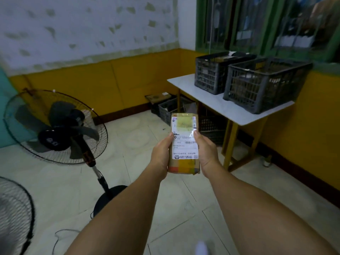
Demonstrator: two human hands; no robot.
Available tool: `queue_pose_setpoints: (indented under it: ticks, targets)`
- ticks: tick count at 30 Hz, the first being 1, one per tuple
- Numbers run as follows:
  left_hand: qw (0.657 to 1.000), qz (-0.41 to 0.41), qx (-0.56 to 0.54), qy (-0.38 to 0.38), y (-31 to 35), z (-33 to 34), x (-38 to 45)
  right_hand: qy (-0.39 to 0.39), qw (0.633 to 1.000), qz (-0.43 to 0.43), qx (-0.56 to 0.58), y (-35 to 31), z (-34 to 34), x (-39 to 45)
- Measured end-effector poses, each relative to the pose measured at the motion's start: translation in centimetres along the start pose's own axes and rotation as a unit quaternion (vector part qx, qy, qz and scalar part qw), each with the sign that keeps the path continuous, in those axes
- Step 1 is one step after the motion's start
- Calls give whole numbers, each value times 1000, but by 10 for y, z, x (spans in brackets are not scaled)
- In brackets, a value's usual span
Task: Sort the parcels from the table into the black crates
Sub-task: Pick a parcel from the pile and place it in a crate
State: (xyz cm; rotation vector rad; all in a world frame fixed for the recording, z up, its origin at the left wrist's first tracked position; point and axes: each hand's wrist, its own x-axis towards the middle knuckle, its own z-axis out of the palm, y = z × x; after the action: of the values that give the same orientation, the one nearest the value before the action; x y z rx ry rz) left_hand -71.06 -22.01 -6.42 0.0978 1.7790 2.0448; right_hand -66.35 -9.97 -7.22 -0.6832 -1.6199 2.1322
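Observation:
I hold a small cardboard parcel [184, 142] with a white shipping label in front of me, above the floor. My left hand [161, 153] grips its left edge and my right hand [207, 151] grips its right edge. Two black slatted crates stand on a white table [237, 111] at the right: the near crate [263, 85] and the far crate [215, 72]. Both hold parcels, partly hidden by the slats. The parcel is well short of the table, to its lower left.
A standing fan [58, 126] with a black base is on the left; part of another fan [14, 214] shows at the lower left. More crates and a box [165, 105] sit on the floor under the table. Tiled floor lies between me and the table.

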Motion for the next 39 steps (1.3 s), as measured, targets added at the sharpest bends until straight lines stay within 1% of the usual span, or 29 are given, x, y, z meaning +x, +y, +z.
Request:
queue_pose_setpoints:
  ticks: [5,10,13,18,23,24,26,28,30,33,36,39]
  targets:
    - [1000,5,11,13,25,21,140,-8,1000,11,26,-10,20,140]
    - [1000,9,7,-3,81,66,284,-2,999,9,36,-62,33,296]
    - [1000,20,-5,-22,107,87,354,3,1000,-4,28,-87,38,370]
    - [999,-2,-30,-43,118,113,462,10,1000,-10,13,-90,38,474]
    - [995,-22,-41,-88,121,159,596,72,997,-13,13,-92,27,603]
    - [994,-31,-40,-101,125,174,629,90,996,-18,24,-98,22,637]
    - [990,-37,-46,-130,136,194,673,102,994,-28,30,-114,17,676]
    - [984,-52,-48,-166,158,224,725,128,991,-42,17,-137,10,728]
    - [978,-41,-53,-195,184,257,773,154,986,-59,21,-168,1,769]
    - [961,-40,-62,-268,214,319,823,195,976,-93,17,-215,-27,819]
    - [950,-39,-46,-307,222,391,861,251,961,-114,10,-249,-74,859]
    - [935,-40,-26,-352,230,464,890,292,946,-137,31,-275,-123,892]
